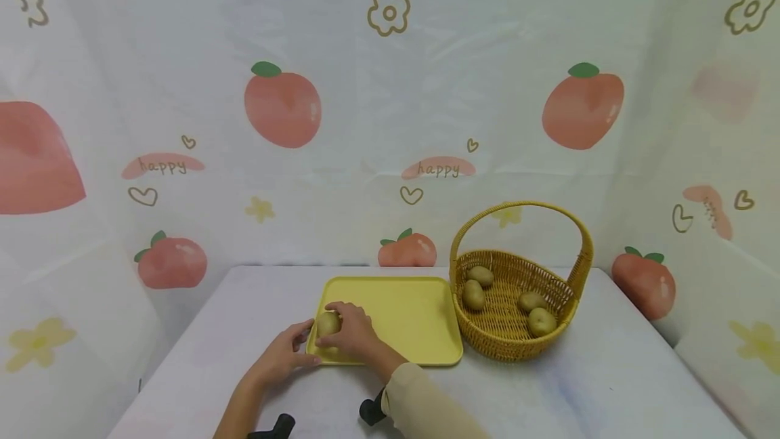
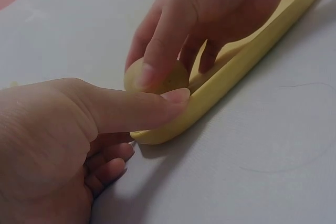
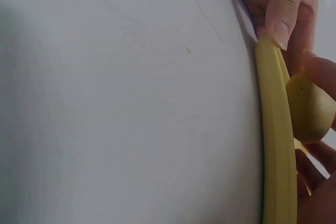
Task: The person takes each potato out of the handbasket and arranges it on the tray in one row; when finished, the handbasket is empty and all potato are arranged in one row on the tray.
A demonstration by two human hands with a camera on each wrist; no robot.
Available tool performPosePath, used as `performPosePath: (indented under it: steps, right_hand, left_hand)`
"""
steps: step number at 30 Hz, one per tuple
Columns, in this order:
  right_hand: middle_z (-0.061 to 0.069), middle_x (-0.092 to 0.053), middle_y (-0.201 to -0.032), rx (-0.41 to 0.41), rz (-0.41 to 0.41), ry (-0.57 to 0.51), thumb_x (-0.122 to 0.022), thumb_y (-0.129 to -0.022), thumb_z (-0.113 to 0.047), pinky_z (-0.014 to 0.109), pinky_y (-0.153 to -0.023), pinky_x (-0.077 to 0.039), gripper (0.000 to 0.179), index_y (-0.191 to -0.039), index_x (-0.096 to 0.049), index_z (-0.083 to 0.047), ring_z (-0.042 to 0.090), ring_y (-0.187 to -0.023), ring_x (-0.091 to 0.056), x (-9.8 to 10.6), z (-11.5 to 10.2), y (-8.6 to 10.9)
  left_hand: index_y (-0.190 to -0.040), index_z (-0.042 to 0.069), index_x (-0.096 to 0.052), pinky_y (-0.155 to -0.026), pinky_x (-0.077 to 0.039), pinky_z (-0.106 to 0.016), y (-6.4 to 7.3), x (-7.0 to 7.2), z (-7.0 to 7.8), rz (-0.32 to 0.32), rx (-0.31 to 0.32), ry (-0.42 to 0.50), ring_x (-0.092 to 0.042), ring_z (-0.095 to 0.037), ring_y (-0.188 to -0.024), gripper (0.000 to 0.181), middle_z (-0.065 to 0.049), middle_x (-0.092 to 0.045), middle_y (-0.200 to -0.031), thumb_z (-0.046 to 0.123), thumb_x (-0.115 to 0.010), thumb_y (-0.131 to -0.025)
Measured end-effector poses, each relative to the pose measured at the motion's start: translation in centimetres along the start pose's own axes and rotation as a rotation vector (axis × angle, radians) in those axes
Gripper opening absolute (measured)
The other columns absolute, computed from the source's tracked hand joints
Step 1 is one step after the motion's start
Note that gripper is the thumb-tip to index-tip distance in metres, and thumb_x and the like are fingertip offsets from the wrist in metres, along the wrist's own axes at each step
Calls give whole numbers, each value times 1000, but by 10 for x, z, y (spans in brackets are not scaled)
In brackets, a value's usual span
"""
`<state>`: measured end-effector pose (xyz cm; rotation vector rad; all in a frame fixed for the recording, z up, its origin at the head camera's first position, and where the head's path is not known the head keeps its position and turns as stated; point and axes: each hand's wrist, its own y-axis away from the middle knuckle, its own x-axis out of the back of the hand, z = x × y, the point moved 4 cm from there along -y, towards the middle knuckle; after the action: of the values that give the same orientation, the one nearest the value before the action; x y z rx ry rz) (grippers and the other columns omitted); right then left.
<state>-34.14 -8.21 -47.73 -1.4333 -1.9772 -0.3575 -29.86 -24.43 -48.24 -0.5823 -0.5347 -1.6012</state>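
Note:
In the head view a yellow tray (image 1: 405, 320) lies flat on the white table. My right hand (image 1: 358, 336) grips a potato (image 1: 328, 325) over the tray's left end, thumb and fingers on either side of it. In the right wrist view the potato (image 3: 311, 109) sits just inside the tray's rim (image 3: 277, 145); whether it touches the tray floor is hidden. At the tray's near left corner is my left hand (image 1: 283, 354). Its thumb (image 2: 152, 109) lies over the rim in the left wrist view, with the other fingers curled at the outer side.
Right of the tray, close against it, stands a yellow wicker basket (image 1: 496, 351) with a tall arched handle (image 1: 518, 204). Several potatoes lie inside, among them one at the front right (image 1: 541, 322). A printed curtain (image 1: 353, 87) hangs behind the table (image 1: 579, 391).

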Motion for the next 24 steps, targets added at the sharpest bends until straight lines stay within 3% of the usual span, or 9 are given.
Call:
performPosePath:
  steps: [6, 10, 14, 18, 24]
  right_hand:
    - [-2, -59, -111, 43, -25, -56, -87, -72, -31, 30, -82, -50, 65, -128, -59, -13, 17, -100, -55, 9, 5, 4]
    - [4, -60, -117, 71, -46, -57, -86, -73, -29, 32, -85, -52, 65, -129, -58, -11, 23, -103, -58, 18, 4, 6]
    - [8, -60, -122, 57, -76, -54, -84, -76, -31, 35, -86, -53, 62, -130, -58, -12, 26, -106, -59, 29, 4, 8]
    - [12, -58, -125, 47, -88, -76, -81, -79, -27, 36, -85, -53, 59, -131, -58, -12, 28, -107, -59, 46, 6, 16]
    - [15, -55, -128, 112, -79, -151, -76, -84, -22, 34, -80, -54, 55, -133, -56, -6, 32, -108, -59, 78, 11, 37]
  left_hand:
    - [-141, -4, -46, -100, -44, -53, -1, -1, 0, -14, 17, 11, -52, -41, -119, 86, -26, -48, -138, 21, -87, -70]
    - [-141, -2, -46, -101, -43, -53, -2, -1, -3, -8, 39, 18, -51, -42, -121, 87, -25, -47, -140, 23, -87, -69]
    - [-141, -3, -46, -101, -43, -54, -2, -1, -5, -2, 20, 25, -51, -43, -120, 86, -26, -48, -138, 21, -87, -69]
    - [-141, -3, -46, -101, -43, -54, -2, -1, -6, -1, 15, 29, -52, -42, -120, 87, -26, -48, -138, 21, -87, -69]
    - [-141, -4, -46, -100, -43, -54, -4, -3, -6, 3, 3, 21, -53, -41, -117, 88, -27, -49, -136, 22, -88, -68]
